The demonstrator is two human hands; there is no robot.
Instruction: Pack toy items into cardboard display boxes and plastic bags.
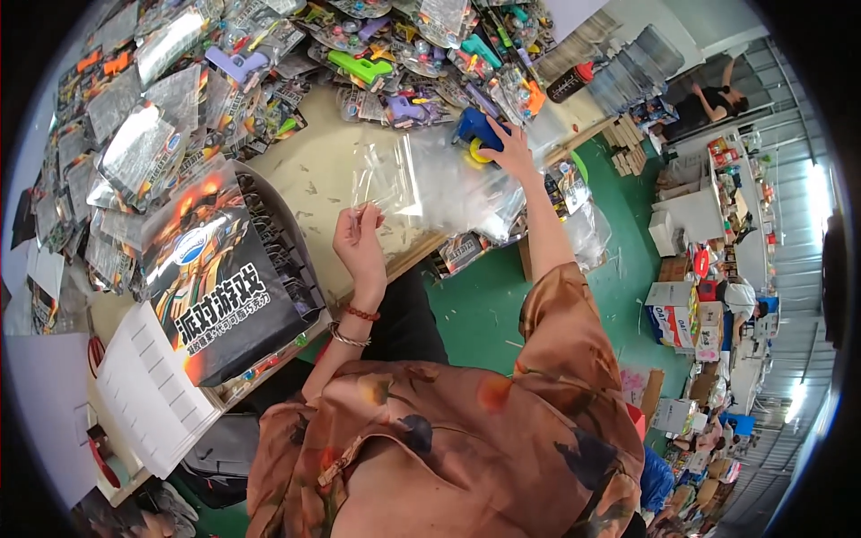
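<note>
My right hand point(513, 154) reaches to the far side of the table, its thumb and fingers around the near end of a blue tape dispenser point(468, 127) with a yellow-cored roll. Beneath and beside the dispenser lie clear plastic bags point(435, 184), creased and shiny. At the left end of these bags, my left hand point(360, 240) is closed in a pinch above the table's near edge. What its fingertips hold is too thin to make out.
Carded toys in clear packs point(386, 67) heap along the table's back and left. A printed black-and-orange display box point(229, 278) stands left, beside white card sheets point(152, 386). More packs hang by the right edge over green floor point(475, 314). People and cartons point(673, 314) are farther right.
</note>
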